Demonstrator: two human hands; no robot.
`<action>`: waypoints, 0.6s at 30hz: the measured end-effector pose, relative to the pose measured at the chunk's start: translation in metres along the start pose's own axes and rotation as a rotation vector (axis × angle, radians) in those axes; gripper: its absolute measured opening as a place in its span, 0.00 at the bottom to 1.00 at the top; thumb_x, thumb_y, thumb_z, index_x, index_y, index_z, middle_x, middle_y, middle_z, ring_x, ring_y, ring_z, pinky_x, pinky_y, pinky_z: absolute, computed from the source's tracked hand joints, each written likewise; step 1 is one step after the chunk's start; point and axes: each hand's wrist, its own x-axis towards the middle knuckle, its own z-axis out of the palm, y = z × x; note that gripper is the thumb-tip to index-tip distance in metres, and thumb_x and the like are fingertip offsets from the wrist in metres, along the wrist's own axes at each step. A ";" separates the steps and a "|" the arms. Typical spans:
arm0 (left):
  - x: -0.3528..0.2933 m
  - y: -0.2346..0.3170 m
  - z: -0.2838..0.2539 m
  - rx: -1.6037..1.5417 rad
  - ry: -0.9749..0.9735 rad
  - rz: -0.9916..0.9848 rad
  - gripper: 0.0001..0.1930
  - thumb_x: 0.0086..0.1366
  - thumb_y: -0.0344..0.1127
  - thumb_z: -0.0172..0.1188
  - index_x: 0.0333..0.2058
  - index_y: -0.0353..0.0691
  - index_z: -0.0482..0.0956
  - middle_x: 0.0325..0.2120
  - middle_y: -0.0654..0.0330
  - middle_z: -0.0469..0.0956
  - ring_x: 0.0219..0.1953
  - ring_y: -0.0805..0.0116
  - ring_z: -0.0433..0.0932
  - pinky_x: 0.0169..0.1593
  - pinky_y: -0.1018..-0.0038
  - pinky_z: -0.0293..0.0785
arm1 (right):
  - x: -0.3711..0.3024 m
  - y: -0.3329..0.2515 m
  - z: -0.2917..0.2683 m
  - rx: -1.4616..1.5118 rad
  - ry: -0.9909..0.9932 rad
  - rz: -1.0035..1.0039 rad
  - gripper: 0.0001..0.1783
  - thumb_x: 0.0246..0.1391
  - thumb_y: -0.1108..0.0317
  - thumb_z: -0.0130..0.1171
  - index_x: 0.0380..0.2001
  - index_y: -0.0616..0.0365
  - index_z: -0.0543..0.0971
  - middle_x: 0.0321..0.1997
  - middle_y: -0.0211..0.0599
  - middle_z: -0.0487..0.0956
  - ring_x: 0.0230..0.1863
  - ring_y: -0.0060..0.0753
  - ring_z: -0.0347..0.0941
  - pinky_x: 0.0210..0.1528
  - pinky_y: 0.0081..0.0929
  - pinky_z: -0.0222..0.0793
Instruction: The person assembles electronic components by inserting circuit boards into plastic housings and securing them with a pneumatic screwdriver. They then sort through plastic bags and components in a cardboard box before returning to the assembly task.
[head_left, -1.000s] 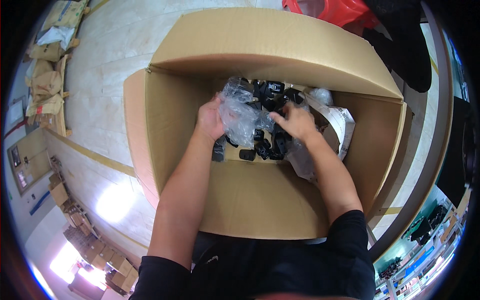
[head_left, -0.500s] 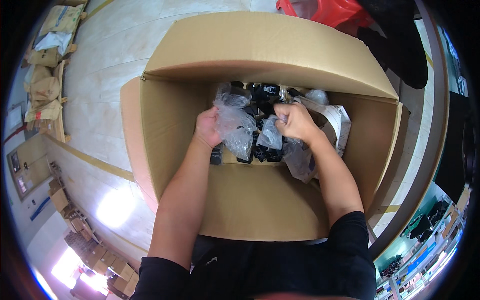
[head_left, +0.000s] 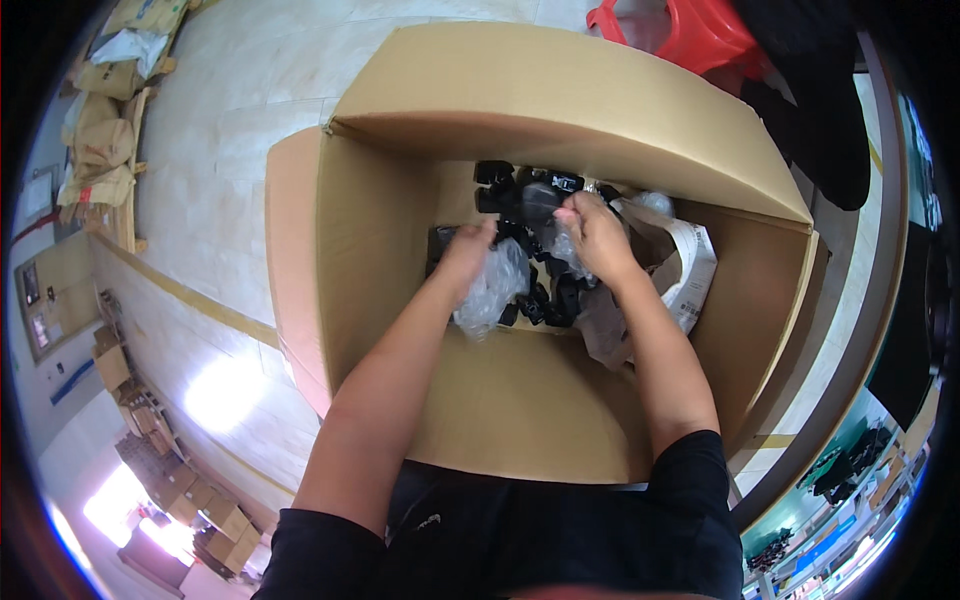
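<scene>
Both hands are down inside a large open cardboard box (head_left: 530,415). My left hand (head_left: 466,260) is closed on a crumpled clear plastic bag (head_left: 495,290), whose loose part spreads beside the fingers. My right hand (head_left: 600,240) pinches another clear plastic bag (head_left: 562,243), which reaches left over the dark pieces. Several small black parts (head_left: 540,303) lie on the box bottom under and between the hands; their exact kind is unclear. To the right of my right hand stands an opened white carton or paper wrap (head_left: 688,268), partly covered by my forearm.
A red plastic stool (head_left: 700,35) and a person's dark-clothed leg (head_left: 825,110) are beyond the box's far right corner. Along the left wall, sacks (head_left: 103,135) lie on wooden pallets. Stacked cartons (head_left: 222,515) stand at the lower left, cluttered shelves (head_left: 850,520) at the lower right.
My left hand has moved right and slightly down with its bag, closer to my right hand. My right hand has shifted a little right, and its bag now extends farther up over the black parts.
</scene>
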 end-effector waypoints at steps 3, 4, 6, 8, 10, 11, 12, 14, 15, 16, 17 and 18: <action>-0.050 0.023 0.004 1.052 -0.433 0.226 0.22 0.63 0.49 0.66 0.45 0.36 0.77 0.35 0.48 0.82 0.39 0.51 0.82 0.45 0.58 0.77 | -0.007 0.015 -0.007 -0.100 -0.143 0.143 0.14 0.64 0.62 0.58 0.32 0.65 0.77 0.40 0.53 0.74 0.43 0.62 0.72 0.44 0.46 0.71; -0.074 0.028 0.004 1.141 -0.525 0.319 0.20 0.62 0.47 0.67 0.43 0.36 0.77 0.34 0.47 0.82 0.39 0.49 0.82 0.45 0.58 0.77 | -0.004 0.008 -0.010 -0.107 -0.119 0.103 0.14 0.64 0.64 0.58 0.31 0.66 0.76 0.41 0.53 0.74 0.42 0.60 0.73 0.44 0.45 0.71; -0.129 0.046 0.018 1.308 -0.710 0.431 0.18 0.61 0.43 0.68 0.42 0.36 0.76 0.33 0.46 0.82 0.40 0.46 0.82 0.45 0.56 0.77 | -0.003 0.015 -0.014 0.061 -0.065 -0.058 0.14 0.62 0.67 0.59 0.26 0.67 0.75 0.37 0.49 0.76 0.35 0.51 0.73 0.39 0.40 0.71; -0.176 0.068 0.024 1.348 -0.867 0.443 0.16 0.62 0.40 0.67 0.42 0.36 0.75 0.34 0.47 0.83 0.41 0.45 0.83 0.44 0.53 0.78 | 0.000 0.014 -0.010 0.184 -0.306 0.138 0.14 0.60 0.67 0.62 0.24 0.66 0.76 0.33 0.47 0.76 0.32 0.48 0.72 0.37 0.38 0.70; -0.201 0.070 0.017 1.303 -0.938 0.438 0.15 0.63 0.38 0.66 0.43 0.37 0.74 0.33 0.47 0.83 0.40 0.45 0.83 0.43 0.52 0.78 | 0.000 0.001 0.006 0.227 -0.419 0.124 0.13 0.55 0.66 0.66 0.21 0.61 0.77 0.21 0.41 0.76 0.24 0.43 0.67 0.32 0.34 0.67; -0.210 0.067 0.007 1.273 -0.921 0.457 0.15 0.62 0.35 0.65 0.44 0.37 0.74 0.33 0.48 0.83 0.40 0.46 0.83 0.42 0.52 0.79 | 0.004 -0.011 0.016 0.234 -0.432 0.119 0.13 0.55 0.66 0.66 0.21 0.61 0.77 0.21 0.41 0.76 0.24 0.43 0.67 0.32 0.34 0.67; -0.212 0.064 -0.001 1.240 -0.913 0.485 0.15 0.61 0.33 0.64 0.45 0.37 0.73 0.33 0.49 0.83 0.39 0.46 0.84 0.42 0.53 0.79 | 0.011 -0.021 0.020 0.120 -0.537 0.206 0.14 0.55 0.64 0.67 0.21 0.60 0.78 0.22 0.41 0.77 0.24 0.43 0.67 0.32 0.34 0.68; -0.206 0.054 -0.012 1.361 -0.836 0.458 0.15 0.61 0.32 0.63 0.44 0.36 0.73 0.32 0.49 0.83 0.39 0.48 0.84 0.39 0.54 0.80 | 0.017 -0.023 0.025 -0.014 -0.695 0.338 0.15 0.55 0.56 0.65 0.27 0.58 0.84 0.32 0.51 0.83 0.36 0.53 0.81 0.39 0.43 0.74; -0.204 0.050 -0.017 1.489 -0.754 0.430 0.14 0.60 0.31 0.62 0.44 0.36 0.73 0.32 0.50 0.83 0.38 0.49 0.85 0.37 0.56 0.80 | 0.017 -0.023 0.025 -0.018 -0.707 0.339 0.15 0.55 0.56 0.65 0.27 0.58 0.84 0.32 0.51 0.83 0.36 0.53 0.81 0.39 0.43 0.74; -0.203 0.048 -0.022 1.475 -0.756 0.427 0.14 0.60 0.31 0.62 0.44 0.36 0.73 0.32 0.50 0.83 0.38 0.49 0.85 0.37 0.56 0.80 | 0.017 -0.025 0.023 -0.308 -0.620 0.242 0.13 0.55 0.58 0.64 0.27 0.56 0.85 0.32 0.51 0.83 0.36 0.54 0.81 0.41 0.44 0.75; -0.203 0.050 -0.026 1.464 -0.722 0.489 0.14 0.59 0.31 0.60 0.43 0.36 0.73 0.31 0.51 0.82 0.36 0.50 0.85 0.35 0.57 0.81 | 0.018 -0.026 0.021 -0.591 -0.521 0.138 0.10 0.54 0.60 0.63 0.28 0.54 0.86 0.32 0.51 0.83 0.36 0.54 0.81 0.42 0.44 0.76; -0.205 0.053 -0.029 1.451 -0.686 0.550 0.13 0.59 0.31 0.59 0.43 0.36 0.73 0.30 0.52 0.82 0.34 0.51 0.85 0.33 0.58 0.81 | 0.014 -0.013 0.025 -0.671 -0.325 -0.171 0.02 0.47 0.70 0.61 0.25 0.54 0.81 0.29 0.48 0.80 0.36 0.55 0.80 0.38 0.45 0.75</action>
